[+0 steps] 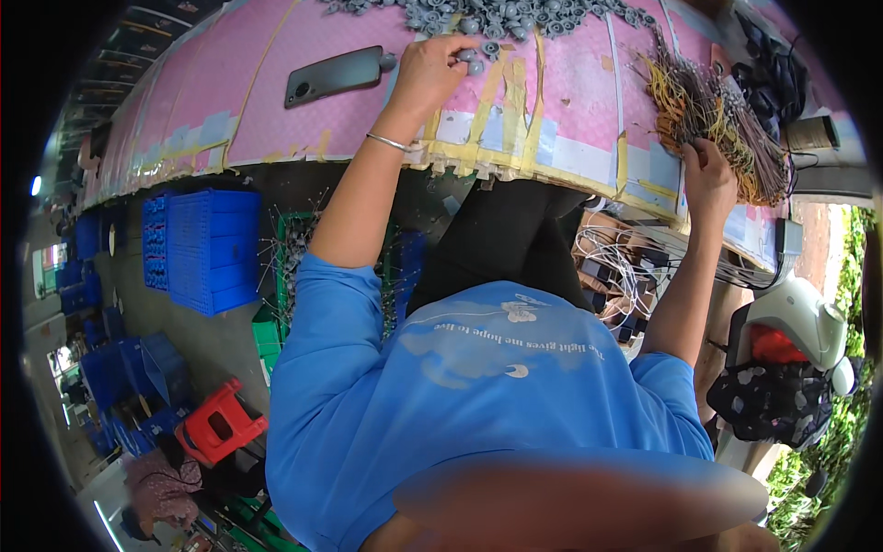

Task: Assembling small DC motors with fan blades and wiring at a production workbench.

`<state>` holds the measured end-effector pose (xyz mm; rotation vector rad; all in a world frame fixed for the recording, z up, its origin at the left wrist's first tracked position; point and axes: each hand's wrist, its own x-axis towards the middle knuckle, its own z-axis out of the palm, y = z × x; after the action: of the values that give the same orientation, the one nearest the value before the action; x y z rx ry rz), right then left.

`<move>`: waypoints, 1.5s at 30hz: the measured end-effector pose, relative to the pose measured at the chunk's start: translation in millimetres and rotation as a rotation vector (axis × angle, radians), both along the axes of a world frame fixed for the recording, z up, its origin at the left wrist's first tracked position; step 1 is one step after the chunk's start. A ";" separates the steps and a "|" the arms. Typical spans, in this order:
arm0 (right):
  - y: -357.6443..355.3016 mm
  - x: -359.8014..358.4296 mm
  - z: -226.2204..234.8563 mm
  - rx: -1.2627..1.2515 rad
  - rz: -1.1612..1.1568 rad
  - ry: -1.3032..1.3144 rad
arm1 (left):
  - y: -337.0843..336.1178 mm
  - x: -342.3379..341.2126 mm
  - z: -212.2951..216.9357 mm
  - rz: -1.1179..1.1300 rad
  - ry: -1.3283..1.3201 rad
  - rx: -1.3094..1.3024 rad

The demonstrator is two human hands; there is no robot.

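Note:
My left hand [430, 74], a bangle on its wrist, is at the near side of a heap of small grey cup-shaped parts [543, 18]. Its fingers are curled around a couple of loose grey parts [474, 67], and another lies just beyond the fingertips. At the right end of the table, my right hand [711, 182] pinches at a thick bundle of thin brown and yellow wires [708, 110]. The exact strands between thumb and finger are too small to make out.
A dark phone [333, 77] lies on the pink, tape-patched table [267, 46], left of my left hand. A spool [811, 134] and black cloth [768, 74] sit beyond the wires. Blue crates [213, 250], a red stool [221, 421] and a white-and-black scooter [796, 331] stand around.

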<state>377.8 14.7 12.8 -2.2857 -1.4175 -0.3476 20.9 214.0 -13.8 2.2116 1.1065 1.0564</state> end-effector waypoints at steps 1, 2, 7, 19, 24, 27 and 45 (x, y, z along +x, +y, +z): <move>-2.3 -1.4 -0.9 0.023 0.040 -0.013 | 0.2 -1.1 1.0 -0.022 0.038 0.032; -3.8 -3.0 -2.1 0.018 0.028 -0.019 | 0.6 -2.3 2.2 -0.046 0.075 0.065; -14.9 -16.1 -8.4 -0.043 0.087 0.209 | -2.9 -9.4 6.0 0.034 0.134 0.177; 27.5 -28.4 -6.3 0.217 0.068 0.041 | -77.9 -18.7 26.9 -0.179 -0.804 -0.731; 57.6 -11.1 -9.6 0.057 0.013 -0.128 | -109.8 -23.9 27.0 -0.160 -0.813 -0.797; 47.7 -15.8 -5.8 0.140 0.076 0.025 | -126.8 -32.5 30.8 -0.217 -0.859 -0.883; -65.4 -148.5 1.9 0.044 0.655 1.383 | -182.1 19.2 -2.8 -0.445 -0.467 -1.054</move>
<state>229.3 -50.8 14.7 -1.2350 -1.1389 1.1431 40.1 31.9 -16.6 1.1865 0.6559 0.5315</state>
